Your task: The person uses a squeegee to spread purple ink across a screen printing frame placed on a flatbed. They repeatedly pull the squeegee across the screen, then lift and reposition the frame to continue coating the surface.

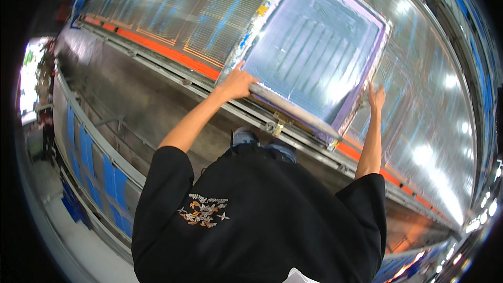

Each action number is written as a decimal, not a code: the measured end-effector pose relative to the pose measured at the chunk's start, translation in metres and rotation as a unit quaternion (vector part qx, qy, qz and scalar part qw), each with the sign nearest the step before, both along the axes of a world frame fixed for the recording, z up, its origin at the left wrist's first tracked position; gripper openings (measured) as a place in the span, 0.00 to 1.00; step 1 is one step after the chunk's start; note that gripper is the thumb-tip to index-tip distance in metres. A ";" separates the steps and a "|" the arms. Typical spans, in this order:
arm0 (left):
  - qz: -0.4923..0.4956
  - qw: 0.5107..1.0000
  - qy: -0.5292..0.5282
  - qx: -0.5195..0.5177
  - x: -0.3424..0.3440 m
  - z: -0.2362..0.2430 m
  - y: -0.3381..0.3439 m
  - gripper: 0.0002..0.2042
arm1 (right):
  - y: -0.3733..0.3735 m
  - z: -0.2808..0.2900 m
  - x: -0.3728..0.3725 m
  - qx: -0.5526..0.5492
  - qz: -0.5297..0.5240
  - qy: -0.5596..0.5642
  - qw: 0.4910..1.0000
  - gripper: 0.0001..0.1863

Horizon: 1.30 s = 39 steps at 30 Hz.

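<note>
Screen-printing frame (314, 47), a large rectangular frame with a purple-edged border and a pale bluish mesh, lies tilted across the glossy glass-topped counter (429, 105), filling the picture from about 11 o'clock to 3 o'clock; its near edge, a pale metal bar, runs diagonally from the centre down toward 4 o'clock, just above the grey rail (220, 97) with the orange strip (167, 52) that borders the counter; left hand (238, 83) sits at the frame's near-left corner, its grip clamped on the bar, thumb up along the frame's left edge at 12 o'clock of the hand and fingers curled over the bar, the bare forearm running back toward 7 o'clock; right hand (375, 97) is at the frame's near-right corner, at about 3 o'clock of the picture's centre, fingers together and pointing up toward 12 o'clock against the frame's side; whether this grip is wrapped round the edge or only pressed flat on it I cannot tell; between the two arms, at 6 o'clock, is the person's black shirt (262, 215) with a small printed motif; blue panels (112, 178) line a rack at 8 o'clock, below and well apart from the frame.
</note>
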<state>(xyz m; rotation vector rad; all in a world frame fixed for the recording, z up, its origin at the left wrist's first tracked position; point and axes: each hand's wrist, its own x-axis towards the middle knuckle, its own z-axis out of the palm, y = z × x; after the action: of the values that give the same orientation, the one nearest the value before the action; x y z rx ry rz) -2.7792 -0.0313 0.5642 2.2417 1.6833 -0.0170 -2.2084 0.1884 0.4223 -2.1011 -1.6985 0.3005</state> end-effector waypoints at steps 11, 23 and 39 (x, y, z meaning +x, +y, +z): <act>-0.044 0.999 0.009 0.003 -0.041 0.045 0.022 0.19 | -0.222 0.134 -0.139 -0.152 0.238 0.044 0.958 0.20; 0.019 0.998 -0.003 0.066 -0.044 -0.015 0.006 0.40 | -0.229 0.073 -0.165 -0.012 0.231 -0.079 0.970 0.30; -0.005 0.989 0.128 0.073 -0.034 0.040 0.566 0.17 | 0.314 0.118 -0.123 -0.025 0.244 -0.119 0.962 0.18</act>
<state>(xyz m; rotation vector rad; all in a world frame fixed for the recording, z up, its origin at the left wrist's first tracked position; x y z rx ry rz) -2.8132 0.5350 0.6041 2.4437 1.8569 -0.1964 -2.3316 0.5021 0.5399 -1.7795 -2.3688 0.2414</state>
